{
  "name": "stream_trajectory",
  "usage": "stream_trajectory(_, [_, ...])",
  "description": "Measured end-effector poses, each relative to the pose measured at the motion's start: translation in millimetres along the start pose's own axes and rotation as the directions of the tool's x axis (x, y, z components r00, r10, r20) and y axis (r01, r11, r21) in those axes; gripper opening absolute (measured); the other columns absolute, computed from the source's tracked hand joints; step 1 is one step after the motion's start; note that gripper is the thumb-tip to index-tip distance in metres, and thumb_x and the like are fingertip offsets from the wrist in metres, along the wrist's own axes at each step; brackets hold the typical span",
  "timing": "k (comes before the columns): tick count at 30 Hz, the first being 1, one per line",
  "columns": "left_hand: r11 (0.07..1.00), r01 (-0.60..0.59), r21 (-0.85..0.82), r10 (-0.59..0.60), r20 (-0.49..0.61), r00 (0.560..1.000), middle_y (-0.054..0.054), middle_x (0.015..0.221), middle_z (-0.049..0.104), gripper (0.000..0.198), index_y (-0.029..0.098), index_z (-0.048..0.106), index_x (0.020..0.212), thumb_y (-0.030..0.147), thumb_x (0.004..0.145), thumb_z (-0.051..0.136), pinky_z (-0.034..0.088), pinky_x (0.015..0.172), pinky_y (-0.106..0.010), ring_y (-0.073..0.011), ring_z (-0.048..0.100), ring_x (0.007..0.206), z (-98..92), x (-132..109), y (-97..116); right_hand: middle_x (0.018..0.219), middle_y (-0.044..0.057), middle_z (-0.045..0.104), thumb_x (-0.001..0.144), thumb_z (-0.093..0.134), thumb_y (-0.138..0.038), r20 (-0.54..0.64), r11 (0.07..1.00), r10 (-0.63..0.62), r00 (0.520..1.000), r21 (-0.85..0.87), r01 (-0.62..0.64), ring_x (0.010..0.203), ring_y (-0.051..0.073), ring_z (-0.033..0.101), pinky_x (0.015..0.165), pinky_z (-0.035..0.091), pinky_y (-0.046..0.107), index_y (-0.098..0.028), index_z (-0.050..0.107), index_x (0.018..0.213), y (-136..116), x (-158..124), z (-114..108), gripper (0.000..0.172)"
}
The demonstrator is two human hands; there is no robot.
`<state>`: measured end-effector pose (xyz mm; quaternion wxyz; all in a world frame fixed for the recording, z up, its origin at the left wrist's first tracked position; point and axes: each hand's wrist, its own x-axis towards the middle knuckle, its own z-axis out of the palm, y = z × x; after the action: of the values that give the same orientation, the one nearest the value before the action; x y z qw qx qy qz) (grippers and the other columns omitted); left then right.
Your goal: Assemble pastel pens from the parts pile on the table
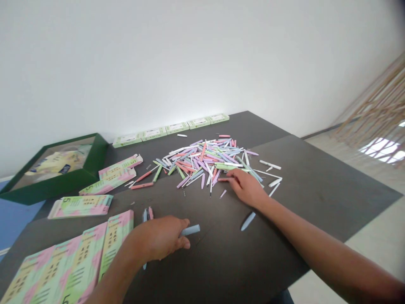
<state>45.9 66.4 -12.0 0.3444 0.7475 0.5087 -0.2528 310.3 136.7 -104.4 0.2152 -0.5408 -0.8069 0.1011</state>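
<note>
Now left hand [160, 238] around one blue barrel [191, 230], right hand [246, 187] around one red barrel [222, 180], five boxes [177, 128] wallside

Box, dark green [99, 158], open-topped: one, at the bench's [322, 181] far left corner; yellowish packaging [60, 162] inside, partly shaded.
Boxes, flat, pale green [177, 127]: five, end to end along the far edge, against a plain white wall [202, 55].
Blue surface [15, 215]: beyond the left edge.
Poles, light brown [376, 103]: many, slanting, past the right edge, over a pale floor [373, 240].
</note>
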Motion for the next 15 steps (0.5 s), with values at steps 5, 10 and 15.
stream_trajectory(5, [0.999,0.029,-0.044,-0.027,0.028,0.999,-0.006,0.094,0.068,0.044,0.019,0.049,0.123,0.032,0.08,0.046,0.046,0.051,-0.023,-0.0174,0.064,0.065,1.0,1.8,-1.4,0.09,0.009,0.055,0.087,0.04,-0.029,0.12,0.985,-0.152,0.981,-0.06,0.16,0.083,0.021,0.05,0.077,0.037,0.033,-0.018,0.056,0.102,-18.5,-80.6,6.8,0.024])
stream_trajectory(10, [0.999,0.027,-0.04,-0.026,0.009,1.0,-0.005,0.093,0.068,0.043,0.021,0.05,0.121,0.031,0.08,0.046,0.044,0.051,-0.022,-0.0158,0.062,0.063,3.7,0.1,3.1,0.087,0.009,0.054,0.091,0.033,-0.029,0.066,0.947,-0.289,0.955,-0.122,0.296,0.081,0.021,0.046,0.076,0.034,0.034,-0.016,0.057,0.096,-18.0,-51.3,15.9,0.028])
stream_trajectory(15, [0.997,0.046,-0.057,-0.045,0.022,0.999,-0.006,0.098,0.067,0.043,0.02,0.049,0.123,0.029,0.081,0.046,0.046,0.055,-0.023,-0.0161,0.063,0.066,3.8,-1.5,4.9,0.086,0.01,0.055,0.093,0.026,-0.03,-0.077,0.96,-0.22,0.972,-0.192,0.203,0.084,0.022,0.047,0.076,0.033,0.033,-0.014,0.057,0.092,-24.3,22.1,25.1,0.035])
